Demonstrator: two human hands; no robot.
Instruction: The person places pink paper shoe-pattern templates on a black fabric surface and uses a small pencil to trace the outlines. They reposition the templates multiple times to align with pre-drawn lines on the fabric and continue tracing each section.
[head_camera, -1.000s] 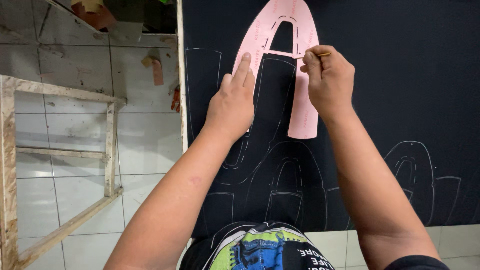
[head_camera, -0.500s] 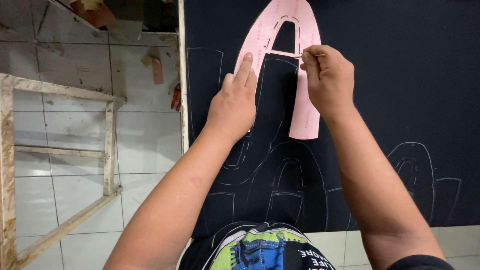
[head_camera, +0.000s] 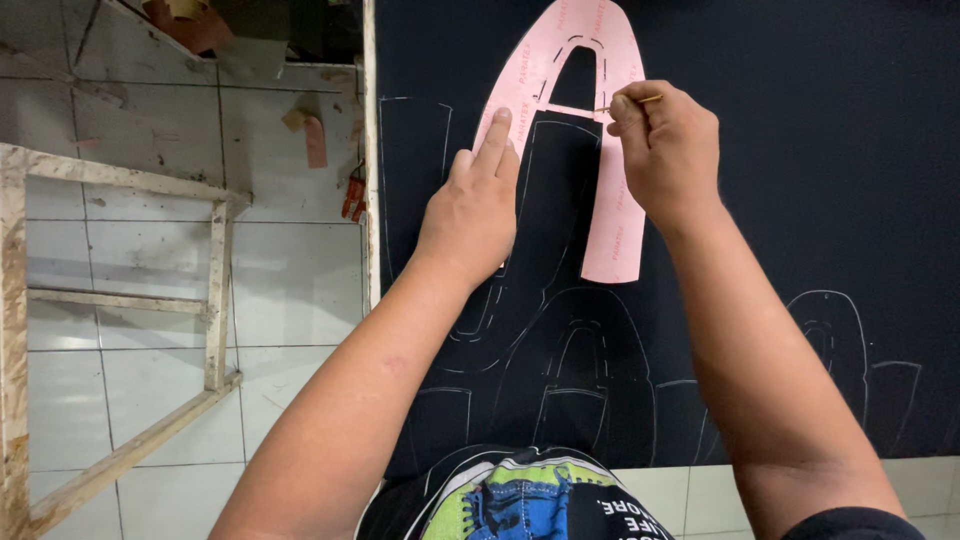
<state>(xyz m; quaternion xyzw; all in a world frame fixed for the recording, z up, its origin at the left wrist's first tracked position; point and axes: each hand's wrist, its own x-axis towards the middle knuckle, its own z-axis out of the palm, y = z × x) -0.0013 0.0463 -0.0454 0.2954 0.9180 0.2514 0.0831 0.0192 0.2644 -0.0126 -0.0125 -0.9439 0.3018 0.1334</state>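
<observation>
Pink template (head_camera: 612, 225) lay pinned flat by the left hand (head_camera: 470, 215) on black sheet (head_camera: 800, 180), right hand (head_camera: 668, 150) pinching a marking tool (head_camera: 632, 101) mid-outline, several outlines (head_camera: 570, 370) already drawn.

Matt pink card template (head_camera: 612, 225) lies on a matt black sheet (head_camera: 800, 180); rough wooden frame (head_camera: 215, 290); glossy floor tiles (head_camera: 290, 280).

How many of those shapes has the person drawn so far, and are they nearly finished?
Done: several white outlines are already traced on the near part of the black sheet. In hand: the left hand presses the pink template flat while the right hand runs a thin marking tool along its inner cutout. Left: this outline looks unfinished, and much of the sheet to the right is bare.
</observation>
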